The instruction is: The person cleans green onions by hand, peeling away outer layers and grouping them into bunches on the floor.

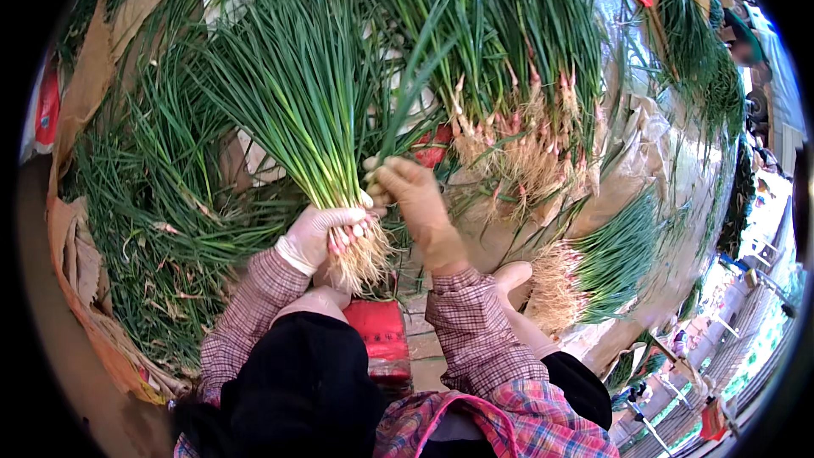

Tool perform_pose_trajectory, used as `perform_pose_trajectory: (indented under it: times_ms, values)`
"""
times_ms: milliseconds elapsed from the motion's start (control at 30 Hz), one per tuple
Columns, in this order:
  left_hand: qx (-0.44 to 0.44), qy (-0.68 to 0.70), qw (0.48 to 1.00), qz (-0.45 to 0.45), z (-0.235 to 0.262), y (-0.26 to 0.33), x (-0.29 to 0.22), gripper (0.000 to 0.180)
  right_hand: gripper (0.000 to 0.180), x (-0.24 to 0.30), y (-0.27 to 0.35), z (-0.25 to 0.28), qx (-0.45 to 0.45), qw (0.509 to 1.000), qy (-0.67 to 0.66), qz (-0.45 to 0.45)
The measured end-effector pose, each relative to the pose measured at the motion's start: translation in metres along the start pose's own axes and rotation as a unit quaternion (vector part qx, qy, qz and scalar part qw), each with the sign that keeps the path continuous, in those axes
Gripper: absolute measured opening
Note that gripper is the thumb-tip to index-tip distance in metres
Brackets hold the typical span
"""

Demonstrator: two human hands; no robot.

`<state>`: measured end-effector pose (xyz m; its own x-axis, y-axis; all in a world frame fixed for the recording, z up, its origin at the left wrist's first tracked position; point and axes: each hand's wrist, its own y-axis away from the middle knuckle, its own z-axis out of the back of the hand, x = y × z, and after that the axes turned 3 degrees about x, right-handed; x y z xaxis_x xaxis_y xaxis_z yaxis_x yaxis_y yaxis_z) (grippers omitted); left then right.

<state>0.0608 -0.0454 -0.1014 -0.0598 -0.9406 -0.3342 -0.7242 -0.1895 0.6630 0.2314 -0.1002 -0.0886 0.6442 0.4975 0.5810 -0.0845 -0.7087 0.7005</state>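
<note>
The left hand (318, 233) is gripping a bunch of green onions (314, 127) near the roots (360, 265). Just right of the bunch, the right hand (411, 191) is pinching loose stalks (402, 110). Below the bunch, a red package (377, 331) is sitting; to its lower right, another bundle (606, 263) is lying.

Maroon-and-white checked sleeves (476, 331), a pink-and-blue plaid top (547, 428) with pink edging (502, 431), black legwear (309, 382) over both knees, a thin pale cuffed glove (298, 253) on the left hand (320, 233)
</note>
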Motion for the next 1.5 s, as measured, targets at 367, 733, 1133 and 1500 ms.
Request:
perform_pose_trajectory:
  times_ms: [367, 733, 1133, 1500]
  values:
    - [0.211, 0.193, 0.940, -0.187, -0.015, 0.014, -0.012, 0.019, 0.018, 0.003, -0.046, 0.020, -0.098, 0.991, 0.063, 0.060]
    - [0.034, 0.095, 0.982, -0.163, -0.009, -0.016, -0.010, 0.030, 0.005, 0.053, -0.059, 0.006, -0.215, 0.892, 0.352, 0.184]
    - [0.140, 0.201, 0.945, -0.216, 0.001, 0.017, -0.011, 0.038, 0.027, -0.003, -0.033, 0.016, -0.237, 0.827, 0.428, 0.278]
    - [0.033, 0.060, 0.997, -0.045, -0.016, -0.017, 0.006, 0.037, 0.010, 0.011, -0.015, 0.021, -0.161, 0.946, 0.201, 0.198]
